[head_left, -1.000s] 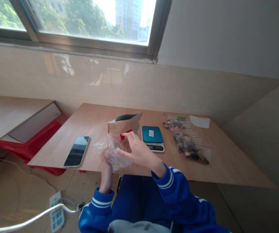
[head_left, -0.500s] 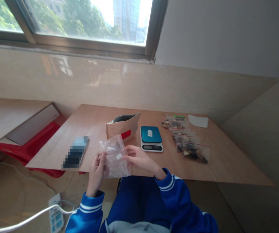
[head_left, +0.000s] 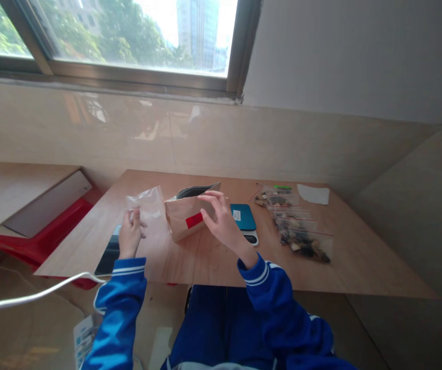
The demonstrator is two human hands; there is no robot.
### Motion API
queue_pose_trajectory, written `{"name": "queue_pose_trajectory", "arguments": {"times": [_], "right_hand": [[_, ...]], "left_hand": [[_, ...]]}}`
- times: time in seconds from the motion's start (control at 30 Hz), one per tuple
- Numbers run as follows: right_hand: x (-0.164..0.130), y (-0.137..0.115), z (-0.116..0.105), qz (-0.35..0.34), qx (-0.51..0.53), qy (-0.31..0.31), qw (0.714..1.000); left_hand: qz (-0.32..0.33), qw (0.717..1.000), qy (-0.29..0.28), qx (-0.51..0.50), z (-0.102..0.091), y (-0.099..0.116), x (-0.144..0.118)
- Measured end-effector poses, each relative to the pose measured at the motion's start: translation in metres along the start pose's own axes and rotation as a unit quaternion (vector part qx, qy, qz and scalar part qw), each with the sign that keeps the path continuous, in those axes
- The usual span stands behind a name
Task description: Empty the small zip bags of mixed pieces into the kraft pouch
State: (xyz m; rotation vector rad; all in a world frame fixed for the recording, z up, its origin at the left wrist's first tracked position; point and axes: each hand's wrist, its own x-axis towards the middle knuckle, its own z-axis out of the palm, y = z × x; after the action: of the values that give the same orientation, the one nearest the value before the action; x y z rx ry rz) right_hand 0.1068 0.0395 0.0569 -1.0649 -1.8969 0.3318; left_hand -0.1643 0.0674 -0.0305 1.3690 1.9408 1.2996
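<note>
Left hand [head_left: 129,235] pinches clear, crinkled, empty zip bag [head_left: 148,209], held upright. Right hand [head_left: 221,218], fingers spread, touches open kraft pouch [head_left: 188,211] at bag's 3 o'clock.

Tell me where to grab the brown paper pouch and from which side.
Grip the brown paper pouch at its open top edge, coming from above on its right end, where the right hand already reaches. It stands tilted with its dark mouth up, so the rim is the free part; the left hand holds the clear bag.
</note>
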Motion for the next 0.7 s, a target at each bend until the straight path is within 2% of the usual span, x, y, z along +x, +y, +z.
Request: {"name": "queue_pose_trajectory", "arguments": {"times": [0.03,0.07,0.17,0.27,0.37,0.4,0.47,0.5,0.6,0.7], "right_hand": [[0.000,0.004,-0.001,-0.002,-0.020,0.009,1.000],[0.000,0.007,-0.004,-0.002,-0.035,0.015,0.999],[-0.004,0.024,-0.016,0.009,-0.074,0.037,0.997],[-0.015,0.059,-0.039,0.035,-0.133,0.055,0.989],[-0.035,0.114,-0.073,0.089,-0.220,0.037,0.971],[-0.043,0.134,-0.088,0.124,-0.258,0.011,0.958],[-0.062,0.169,-0.118,0.208,-0.341,-0.054,0.915],[-0.071,0.182,-0.133,0.230,-0.354,-0.062,0.904],[-0.096,0.204,-0.173,0.280,-0.377,-0.069,0.880],[-0.115,0.208,-0.198,0.319,-0.387,-0.079,0.861]], "left_hand": [[-0.002,0.996,-0.029,0.090,0.010,0.000,0.015],[-0.003,0.991,-0.043,0.124,0.019,0.000,0.029],[0.008,0.982,-0.065,0.179,0.044,0.001,0.060],[0.011,0.972,-0.074,0.225,0.056,0.000,0.073],[-0.001,0.963,-0.062,0.261,0.056,-0.006,0.078],[-0.008,0.961,-0.054,0.270,0.055,-0.008,0.079],[-0.019,0.959,-0.041,0.278,0.053,-0.013,0.082],[-0.022,0.959,-0.036,0.279,0.052,-0.015,0.083],[-0.012,0.963,-0.023,0.269,0.049,-0.015,0.085],[0.028,0.969,-0.063,0.239,0.049,-0.007,0.086]]}}
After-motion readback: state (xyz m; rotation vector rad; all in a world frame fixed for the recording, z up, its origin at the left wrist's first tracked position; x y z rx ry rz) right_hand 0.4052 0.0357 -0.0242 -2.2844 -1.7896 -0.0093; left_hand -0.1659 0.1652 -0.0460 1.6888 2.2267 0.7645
